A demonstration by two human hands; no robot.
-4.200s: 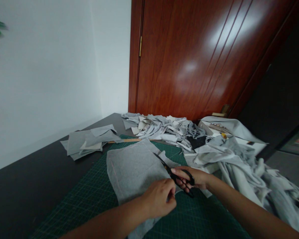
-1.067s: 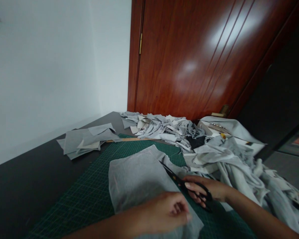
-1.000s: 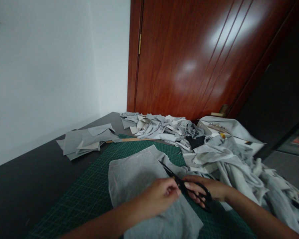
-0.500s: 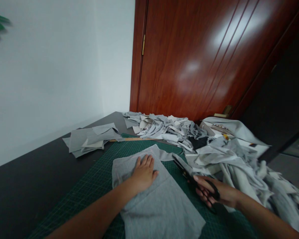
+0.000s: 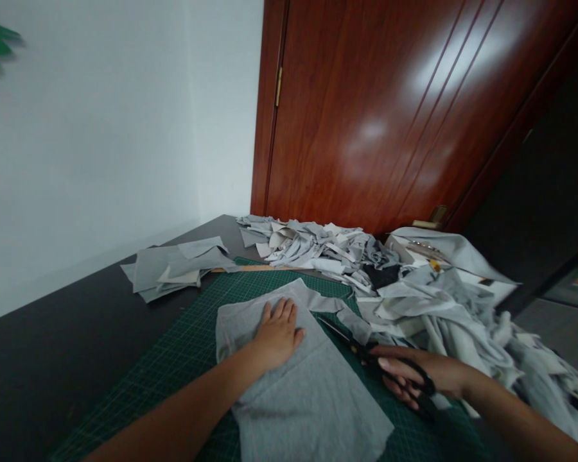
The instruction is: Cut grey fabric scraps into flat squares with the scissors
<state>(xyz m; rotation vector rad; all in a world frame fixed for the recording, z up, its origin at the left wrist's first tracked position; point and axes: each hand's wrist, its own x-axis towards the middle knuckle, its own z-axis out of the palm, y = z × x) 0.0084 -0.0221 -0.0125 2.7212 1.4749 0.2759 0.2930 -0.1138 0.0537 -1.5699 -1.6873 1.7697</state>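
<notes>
My left hand lies flat, fingers extended, on a piece of light grey fabric. The fabric rests on a green gridded cutting mat. My right hand is wrapped round the handles of black scissors. Their blades point up and left, with the tips beside the fabric's right edge. Beyond the blades, a narrow fabric strip runs from the fabric's upper corner toward the heap on the right.
A heap of grey and white scraps lies along the back, and more crumpled cloth fills the right side. A few flat fabric pieces lie on the black table at left. Behind stand a white wall and a wooden door.
My right hand has moved slightly right and down, and the scissors' tips have swung left toward the fabric's edge. The strip now lies beyond the blades. My left hand stays put.
</notes>
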